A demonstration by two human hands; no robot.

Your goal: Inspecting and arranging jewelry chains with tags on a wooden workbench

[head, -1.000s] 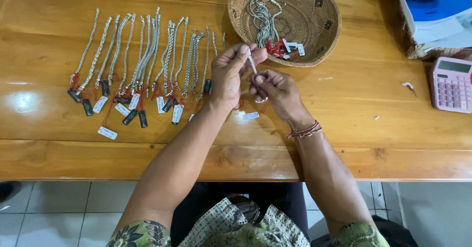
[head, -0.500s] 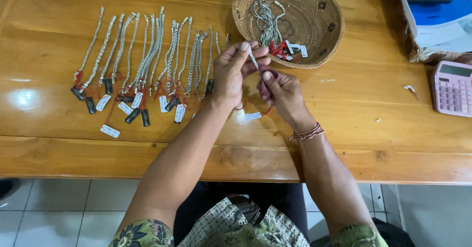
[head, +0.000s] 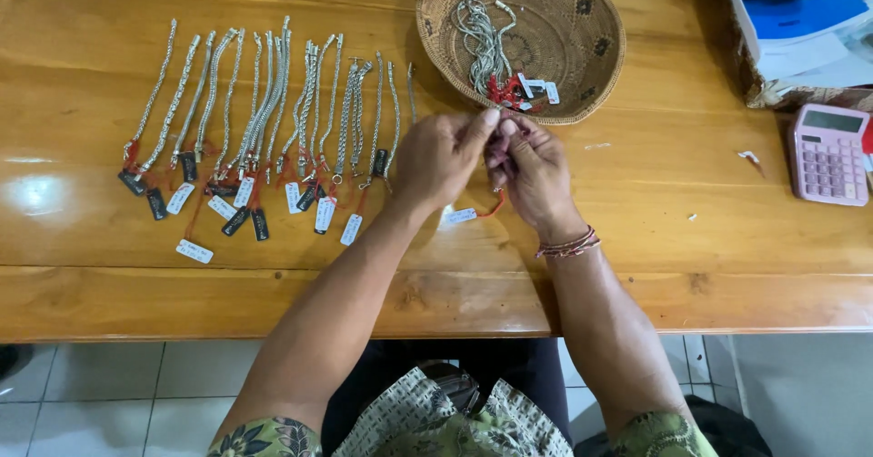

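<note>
- Left hand (head: 441, 157), frame centre: fingers pinch a small tagged item (head: 462, 214).
- Right hand (head: 532, 170): fingers pinch the same item.
- Woven basket (head: 596, 43): directly above.

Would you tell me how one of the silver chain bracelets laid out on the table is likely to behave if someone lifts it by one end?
It would probably hang limp: the silver chain bracelets look linked, and those in the woven basket lie in a loose tangle. The tag on its red thread would likely dangle and swing. On the glossy wooden table, a push would probably make it slide and bend.
</note>
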